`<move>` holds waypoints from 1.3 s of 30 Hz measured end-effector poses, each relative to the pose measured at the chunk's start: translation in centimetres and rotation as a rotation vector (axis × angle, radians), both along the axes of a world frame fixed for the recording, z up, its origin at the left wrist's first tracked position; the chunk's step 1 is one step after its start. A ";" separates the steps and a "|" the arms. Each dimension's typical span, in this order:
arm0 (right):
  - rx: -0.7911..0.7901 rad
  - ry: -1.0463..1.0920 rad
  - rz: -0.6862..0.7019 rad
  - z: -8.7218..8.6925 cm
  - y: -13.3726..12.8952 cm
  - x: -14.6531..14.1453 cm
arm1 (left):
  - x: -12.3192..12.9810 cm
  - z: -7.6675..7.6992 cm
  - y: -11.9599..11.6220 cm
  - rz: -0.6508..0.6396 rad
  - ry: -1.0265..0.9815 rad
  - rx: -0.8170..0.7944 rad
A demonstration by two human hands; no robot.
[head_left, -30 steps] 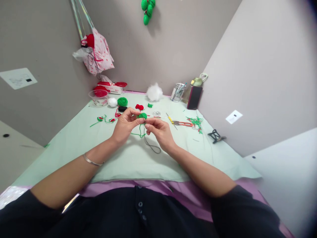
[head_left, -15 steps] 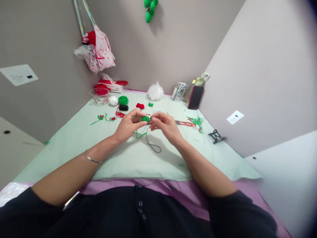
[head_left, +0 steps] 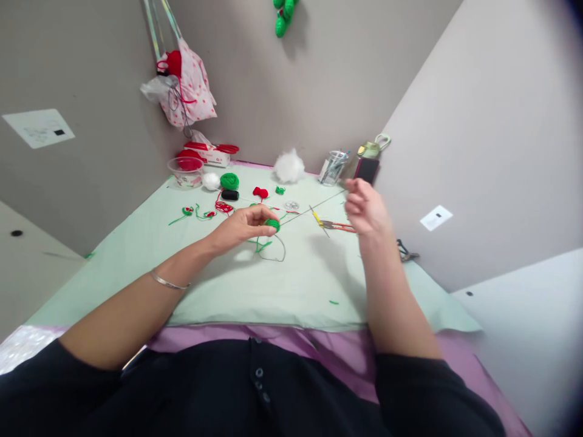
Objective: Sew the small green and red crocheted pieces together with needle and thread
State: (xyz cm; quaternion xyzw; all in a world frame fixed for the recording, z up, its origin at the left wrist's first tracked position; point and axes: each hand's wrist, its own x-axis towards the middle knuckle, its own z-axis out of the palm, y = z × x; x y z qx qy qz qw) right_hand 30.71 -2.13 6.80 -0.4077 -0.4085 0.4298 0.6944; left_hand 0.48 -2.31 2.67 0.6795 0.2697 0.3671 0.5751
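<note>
My left hand [head_left: 243,223] pinches a small green crocheted piece [head_left: 272,225] between thumb and fingers above the middle of the table. A dark thread [head_left: 298,215] runs taut from that piece up to my right hand [head_left: 368,205], which is closed on it, raised to the right and slightly blurred. Whether a needle sits in those fingers is too small to make out. Beneath the piece hang a loop of the thread and a green yarn tail [head_left: 259,245]. Orange-handled snips [head_left: 339,227] and a yellow-handled crochet hook [head_left: 317,217] lie left of my right wrist.
Behind are a red crocheted bow [head_left: 260,192], green yarn [head_left: 230,181], a black thread spool [head_left: 230,195], white stuffing [head_left: 289,166], a clear tub [head_left: 186,176], a pen cup [head_left: 332,168] and a phone [head_left: 367,170]. A dotted bag [head_left: 194,85] hangs on the wall.
My right hand has moved away from the green piece, up and to the right, drawing the thread straight. The loop under the piece has shrunk. My left hand keeps its hold.
</note>
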 end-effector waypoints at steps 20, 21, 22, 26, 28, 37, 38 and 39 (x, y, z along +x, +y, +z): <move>0.138 -0.881 0.369 -2.3 -3.7 -9.3 | -0.6 0.3 0.2 0.021 0.043 0.022; 0.143 -0.856 0.363 -2.4 -3.6 -9.2 | -0.6 0.4 0.1 0.021 0.046 0.021; 0.139 -0.810 0.365 -2.4 -3.3 -8.9 | -0.5 0.4 0.1 0.021 0.048 0.017; 0.084 -0.465 0.291 -1.6 -1.6 -6.4 | -0.5 0.6 0.0 0.038 0.044 -0.013; 0.069 -0.260 0.196 -0.8 -0.9 -4.5 | -0.5 0.6 0.0 0.042 0.039 -0.016; -0.005 0.136 0.023 0.8 0.4 -0.6 | -0.7 0.8 0.2 -0.004 0.063 0.033; -0.012 0.157 0.004 0.8 0.4 -0.7 | -0.7 0.8 0.2 -0.015 0.073 0.039; -0.018 0.173 -0.017 0.8 0.4 -0.8 | -0.8 0.7 0.2 -0.026 0.079 0.043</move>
